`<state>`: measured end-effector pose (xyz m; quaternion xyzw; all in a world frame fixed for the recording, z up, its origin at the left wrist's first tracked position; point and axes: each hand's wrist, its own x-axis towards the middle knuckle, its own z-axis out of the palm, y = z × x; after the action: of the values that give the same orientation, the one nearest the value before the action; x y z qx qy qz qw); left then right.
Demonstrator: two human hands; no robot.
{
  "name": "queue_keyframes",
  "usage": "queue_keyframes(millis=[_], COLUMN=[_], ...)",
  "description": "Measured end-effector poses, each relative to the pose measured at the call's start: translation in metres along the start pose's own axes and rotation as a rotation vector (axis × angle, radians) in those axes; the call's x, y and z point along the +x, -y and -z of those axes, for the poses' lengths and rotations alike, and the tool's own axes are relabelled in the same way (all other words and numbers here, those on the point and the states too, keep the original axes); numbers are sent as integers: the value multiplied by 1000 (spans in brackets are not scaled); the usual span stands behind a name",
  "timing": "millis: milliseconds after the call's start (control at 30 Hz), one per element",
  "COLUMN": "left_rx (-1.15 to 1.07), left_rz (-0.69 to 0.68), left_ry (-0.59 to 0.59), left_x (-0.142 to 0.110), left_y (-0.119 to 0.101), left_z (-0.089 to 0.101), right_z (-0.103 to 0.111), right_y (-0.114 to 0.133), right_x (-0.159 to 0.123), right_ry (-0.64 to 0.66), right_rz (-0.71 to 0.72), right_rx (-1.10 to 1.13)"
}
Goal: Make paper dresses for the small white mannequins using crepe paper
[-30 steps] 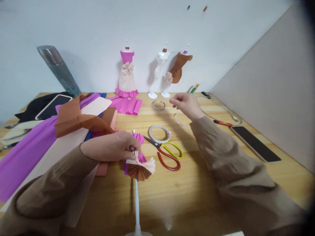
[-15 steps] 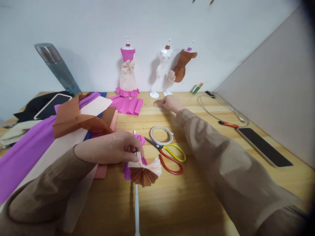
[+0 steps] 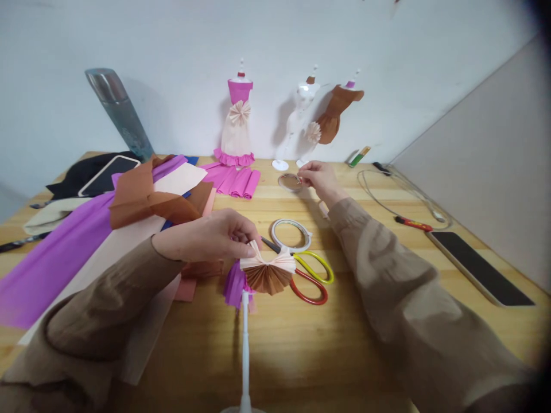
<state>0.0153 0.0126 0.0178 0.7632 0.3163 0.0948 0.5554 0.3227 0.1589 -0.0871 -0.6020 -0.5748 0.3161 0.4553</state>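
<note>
Leftward, coloured paper [image 3: 138, 198] lies piled along the table's [image 3: 336, 344] left edge. Mid-table, towards the front edge, the left hand [image 3: 210, 235] pinches a pleated fan [image 3: 267, 277] by one end, apparently to leave its pleats spread, near a stand [image 3: 245, 350]. Scissors [image 3: 309, 300] lie just beyond, handles rightward. Nearer the back edge, the right hand's [image 3: 322, 180] fingertips reach a ring [image 3: 284, 188]; I cannot tell whether they grip it.

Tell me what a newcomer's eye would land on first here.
Probably the pleated brown and cream fan, held in the left hand near the middle. Next, the pink dress and brown dress at the table's back, either side of a white form. Then the scissors, red and yellow handles showing right of the fan.
</note>
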Motion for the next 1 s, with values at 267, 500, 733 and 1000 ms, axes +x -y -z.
queue_keyframes(millis=[267, 500, 733, 1000], left_rx=[-179, -367, -408, -439], left_rz=[15, 9, 4, 2], left_ry=[-120, -157, -147, -164], left_x=[4, 8, 9, 6], left_y=[7, 18, 17, 12], left_z=[0, -3, -4, -3], right_z=[4, -12, -13, -24], right_y=[38, 55, 47, 12], right_x=[-66, -105, -27, 19], right_ry=[197, 292, -25, -83], right_rz=[-66, -174, -56, -84], right_rx=[551, 574, 374, 186])
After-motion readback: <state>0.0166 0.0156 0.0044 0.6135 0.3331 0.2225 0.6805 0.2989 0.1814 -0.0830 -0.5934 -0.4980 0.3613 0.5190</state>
